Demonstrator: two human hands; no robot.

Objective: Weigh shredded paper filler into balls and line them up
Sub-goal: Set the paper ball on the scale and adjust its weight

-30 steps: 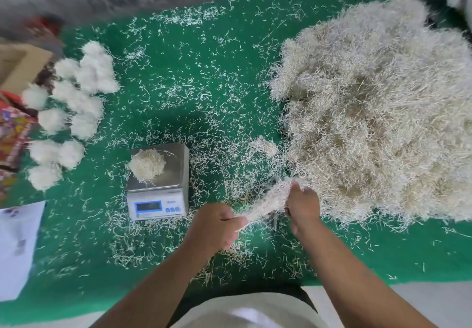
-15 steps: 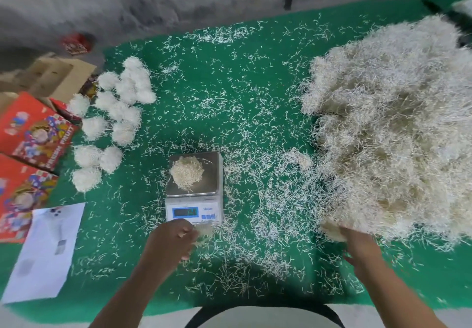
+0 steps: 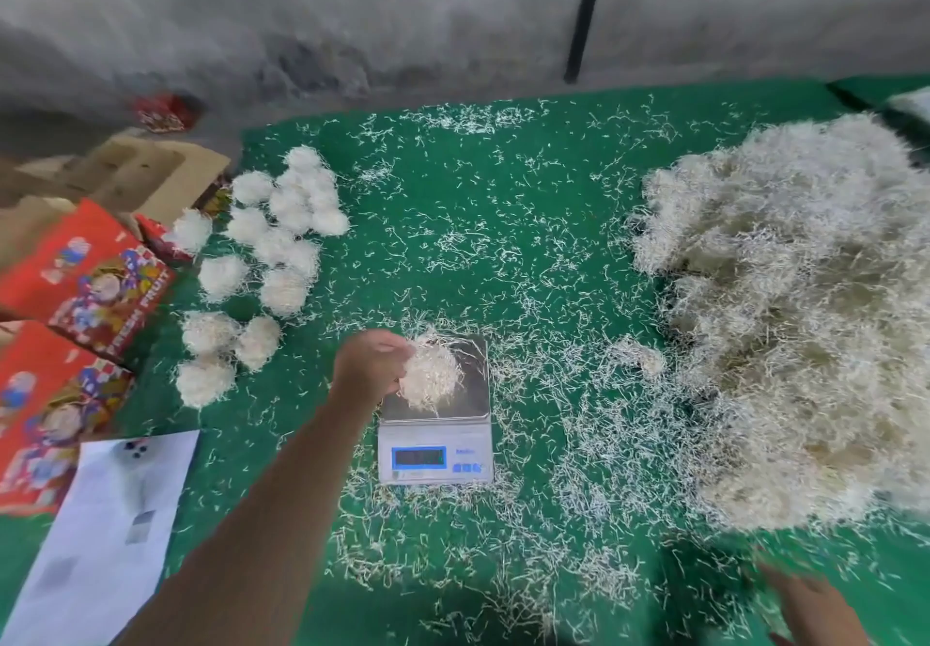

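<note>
The right hand [image 3: 810, 605] hovered blurred at the near edge, fingers seemingly loose and holding nothing, while farther in the left hand [image 3: 375, 368] had its grip closed on the shredded-paper wad [image 3: 433, 379] sitting on the digital scale [image 3: 437, 424]. Doing it well probably meant letting go fully before reading the display (unreadable here). Beyond lay the finished balls [image 3: 261, 262] and the loose pile [image 3: 795, 303] on the green tabletop [image 3: 478, 202].

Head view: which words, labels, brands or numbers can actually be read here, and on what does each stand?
"FRESH FRUIT": side of the upper red printed box.
Scale display digits: blurred, unreadable.
Small blue brand mark beside the display: too blurred.
White paper sheet print: blurred grey patches, unreadable.
Lower red box: no readable text.
</note>
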